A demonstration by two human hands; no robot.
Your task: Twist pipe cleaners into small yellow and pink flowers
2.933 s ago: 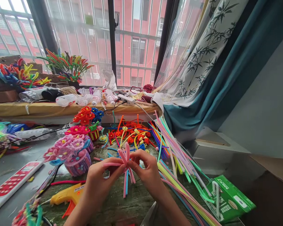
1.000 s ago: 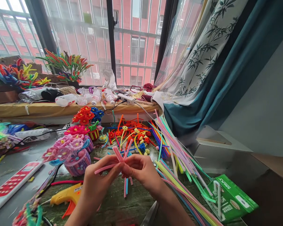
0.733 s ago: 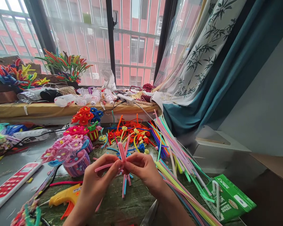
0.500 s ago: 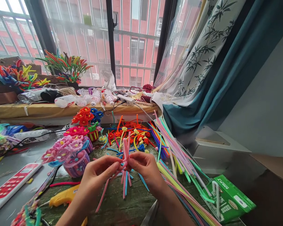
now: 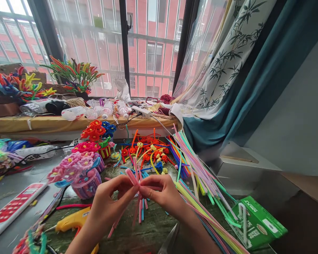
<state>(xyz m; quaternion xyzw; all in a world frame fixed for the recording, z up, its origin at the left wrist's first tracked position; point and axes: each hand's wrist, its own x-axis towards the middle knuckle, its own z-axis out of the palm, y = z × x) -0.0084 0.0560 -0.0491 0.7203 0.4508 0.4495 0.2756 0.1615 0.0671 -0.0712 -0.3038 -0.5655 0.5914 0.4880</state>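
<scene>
Scuffed dark tabletop (image 5: 153,227) sat below; left hand (image 5: 110,199) and right hand (image 5: 163,192) both pinched fuzzy pink pipe cleaners (image 5: 131,176) between fingertips, slender ends poking out above and below.

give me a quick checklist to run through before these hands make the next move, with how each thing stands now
1. Left hand and right hand both at the pink stems: ok, fingertips meet around them.
2. Stems twisted together at the pinch: cannot tell, fingers cover it.
3. Glue gun in full view: not ok, left forearm hides part.
4. Glue gun hot: cannot tell by sight.
5. Grey blade away from the fingertips: ok, though it lies near the right forearm.
6. More stems at hand: ok, a pastel bundle lies beyond the right hand.
</scene>
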